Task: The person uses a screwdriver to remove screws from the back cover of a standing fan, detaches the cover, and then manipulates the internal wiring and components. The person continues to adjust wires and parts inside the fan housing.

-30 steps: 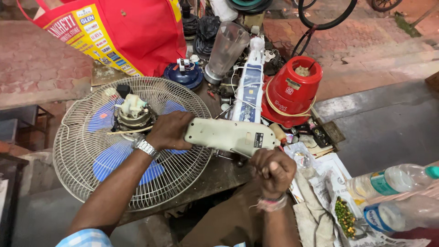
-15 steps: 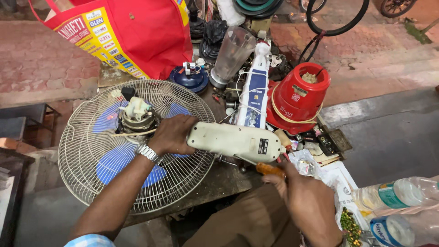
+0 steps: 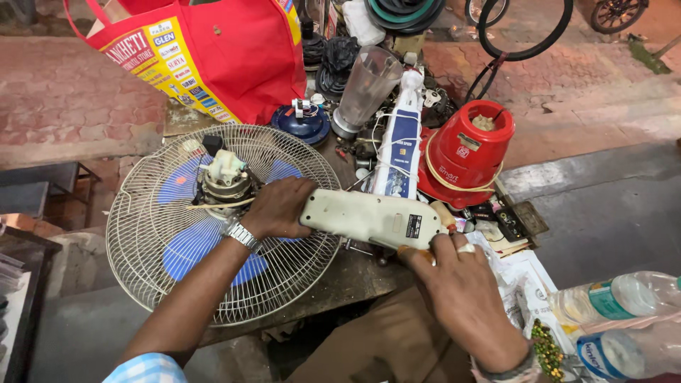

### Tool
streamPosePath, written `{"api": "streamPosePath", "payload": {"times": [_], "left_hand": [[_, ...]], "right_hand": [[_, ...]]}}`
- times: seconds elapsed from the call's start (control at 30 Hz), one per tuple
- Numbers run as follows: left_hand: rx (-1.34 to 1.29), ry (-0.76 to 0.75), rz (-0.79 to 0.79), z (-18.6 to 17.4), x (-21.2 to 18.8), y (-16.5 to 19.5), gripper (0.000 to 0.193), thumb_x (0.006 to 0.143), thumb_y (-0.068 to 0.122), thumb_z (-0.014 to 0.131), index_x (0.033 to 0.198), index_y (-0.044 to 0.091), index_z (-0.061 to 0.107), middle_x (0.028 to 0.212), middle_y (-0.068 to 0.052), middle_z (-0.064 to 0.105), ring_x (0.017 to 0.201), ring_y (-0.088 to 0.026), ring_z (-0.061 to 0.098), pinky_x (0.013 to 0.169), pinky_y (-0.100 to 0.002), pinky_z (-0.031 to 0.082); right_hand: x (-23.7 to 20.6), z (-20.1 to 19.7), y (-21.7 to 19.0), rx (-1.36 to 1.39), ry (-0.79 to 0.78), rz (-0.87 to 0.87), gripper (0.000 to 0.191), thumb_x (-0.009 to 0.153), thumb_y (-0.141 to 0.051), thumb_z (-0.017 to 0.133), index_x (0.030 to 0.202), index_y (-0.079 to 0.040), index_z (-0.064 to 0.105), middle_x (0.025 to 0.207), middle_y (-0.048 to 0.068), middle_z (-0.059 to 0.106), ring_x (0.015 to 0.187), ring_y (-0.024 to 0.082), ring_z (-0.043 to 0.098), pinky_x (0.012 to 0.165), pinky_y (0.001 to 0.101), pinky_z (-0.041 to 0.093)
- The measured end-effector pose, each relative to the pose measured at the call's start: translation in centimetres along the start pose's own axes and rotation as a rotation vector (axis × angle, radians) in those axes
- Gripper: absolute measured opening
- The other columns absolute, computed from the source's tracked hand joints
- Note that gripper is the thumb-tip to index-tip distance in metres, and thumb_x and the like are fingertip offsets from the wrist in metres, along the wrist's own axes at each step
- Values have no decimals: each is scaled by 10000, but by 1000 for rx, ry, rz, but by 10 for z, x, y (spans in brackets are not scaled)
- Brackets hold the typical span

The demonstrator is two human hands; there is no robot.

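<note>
Round wire-caged pedestal fan head with blue blades [image 3: 213,234] lay flat on the left of the cluttered worktop [image 3: 355,276]. Long cream plastic fan-base housing [image 3: 372,218] sat right of it, between both hands. Red plastic mixer base [image 3: 464,152] stood behind-right, clear plastic blender jar [image 3: 365,89] behind, big red fabric shopping bag [image 3: 213,53] far back-left. Two clear plastic water bottles [image 3: 617,319] lay at right.

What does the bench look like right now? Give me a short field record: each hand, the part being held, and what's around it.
left hand: grips one end of the cream plastic housing
right hand: at the housing's other end, pinching an orange-handled tool under it; tip hidden
housing: lies roughly level above the bench, dark label on its side
fan: wire guard lying flat, blue blades inside, motor exposed on top
behind: red bag, clear blender jar, red mixer base
lower right: two plastic bottles
</note>
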State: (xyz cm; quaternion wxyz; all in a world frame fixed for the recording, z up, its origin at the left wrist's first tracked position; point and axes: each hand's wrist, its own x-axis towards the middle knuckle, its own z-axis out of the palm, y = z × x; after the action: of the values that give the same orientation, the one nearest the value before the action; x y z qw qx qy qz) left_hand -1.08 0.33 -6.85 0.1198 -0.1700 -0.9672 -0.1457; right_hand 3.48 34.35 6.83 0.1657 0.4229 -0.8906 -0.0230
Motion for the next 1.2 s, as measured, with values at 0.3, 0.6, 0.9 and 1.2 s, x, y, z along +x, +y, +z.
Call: {"api": "streamPosePath", "payload": {"times": [0.3,0.6,0.9,1.2], "left_hand": [[-381,174,378,45,-2,98,686,828,168,743,1452,28,492,1465,-182,563,1346,-363,548,1124,-457,459],[-270,196,307,76,12,134,111,904,147,681,993,87,707,910,-80,750,840,-300,735,730,-431,578],[-377,198,421,73,16,129,314,791,119,685,1097,51,682,951,-102,721,862,-302,703,740,-420,559],[-387,271,460,75,20,128,386,797,97,659,1173,13,686,997,-127,725,845,-314,694,717,-422,552]], "right_hand": [[-17,2,-12,18,-611,386,307,1095,-426,450,1285,-231,593,1153,52,602,1064,266,649,918,415,522],[-29,-7,-15,160,-313,384,748,869,-511,655,1480,-106,507,1297,201,549,1022,363,627,833,428,544],[-37,-8,-5,186,202,-116,409,813,-148,610,1219,-104,629,1092,214,651,913,400,695,706,439,567],[-28,-18,-6,71,179,-99,237,814,-238,657,1041,-204,598,1094,137,654,942,368,702,698,441,543]]}}
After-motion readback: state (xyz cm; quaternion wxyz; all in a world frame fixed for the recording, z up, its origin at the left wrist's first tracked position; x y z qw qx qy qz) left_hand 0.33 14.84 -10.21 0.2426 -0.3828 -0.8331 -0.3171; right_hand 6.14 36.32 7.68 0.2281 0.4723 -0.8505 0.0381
